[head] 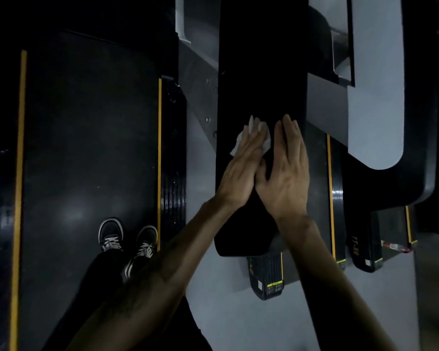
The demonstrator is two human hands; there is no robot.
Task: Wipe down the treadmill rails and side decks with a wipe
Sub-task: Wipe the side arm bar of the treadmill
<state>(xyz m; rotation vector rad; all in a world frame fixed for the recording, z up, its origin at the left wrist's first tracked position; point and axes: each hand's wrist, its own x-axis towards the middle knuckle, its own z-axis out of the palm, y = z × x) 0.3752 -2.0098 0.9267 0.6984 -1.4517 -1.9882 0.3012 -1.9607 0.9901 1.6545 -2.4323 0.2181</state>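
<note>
- The left hand (241,171) lies flat with straight fingers on the crumpled white wipe (251,138), pressing it onto the broad black padded treadmill rail (261,72). With no fingers curled round it, the wipe could bunch up or slide out sideways on a hard stroke.
- The wipe's corner hangs over the rail's left edge. If it slips off, it probably falls to the grey floor (228,300) between the machines and picks up dirt.
- The right hand (284,173) rests flat and spread on the rail just beside the left one, holding nothing. A bare palm may leave fresh marks on an area meant to be cleaned.
- The black-and-white sneakers (127,241) stand on the dark treadmill belt (86,148), near its yellow-striped side deck (173,160), while both arms reach across the gap. Leaning further over could upset the person's balance.
- The scene is dim and the rail is black, so missed patches would be hard to spot.
</note>
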